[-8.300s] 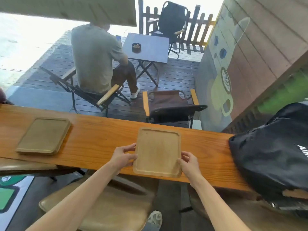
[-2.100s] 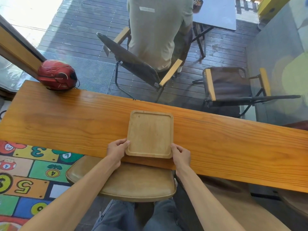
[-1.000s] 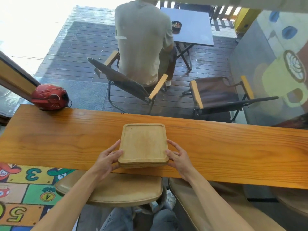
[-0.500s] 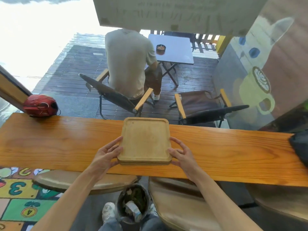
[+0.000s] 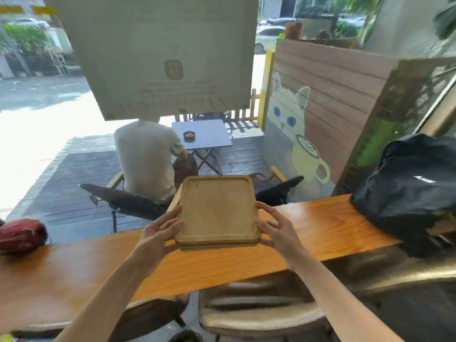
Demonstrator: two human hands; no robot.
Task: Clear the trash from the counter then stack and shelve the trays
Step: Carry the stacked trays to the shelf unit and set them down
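I am holding the stacked wooden trays (image 5: 217, 211) at frame centre, lifted above the tabletop (image 5: 320, 225), my left hand (image 5: 158, 233) and right hand (image 5: 276, 230) clasping opposite edges. I am keeping the stack level so nothing slides.

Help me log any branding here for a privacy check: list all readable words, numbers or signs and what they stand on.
Sign hanging in the window: an emblem and several lines of print, seen faint and reversed, too blurred to read.
Black bag on the counter: short white lettering, too small to read.
Trays, held by left hand and right hand: no text.
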